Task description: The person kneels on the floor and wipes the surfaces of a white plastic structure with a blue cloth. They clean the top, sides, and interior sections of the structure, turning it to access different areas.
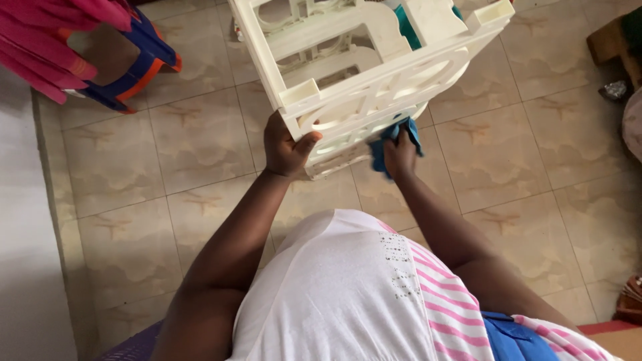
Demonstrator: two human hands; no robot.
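A white plastic rack [374, 73] with cut-out sides hangs tilted over the tiled floor. My left hand [284, 147] grips its near lower corner, thumb wrapped over the edge. My right hand [400, 155] holds a blue cloth [396, 137] pressed against the rack's lower side. A teal object [406, 25] shows inside the rack near the top. My white and pink-striped shirt fills the bottom of the view.
Stacked plastic stools [124, 63] in pink, blue and orange stand at the top left. A pale wall [23, 254] runs along the left. A brown object [612, 43] and a crumpled shiny scrap [614, 90] lie at the right edge. Beige floor tiles [508, 154] surround me.
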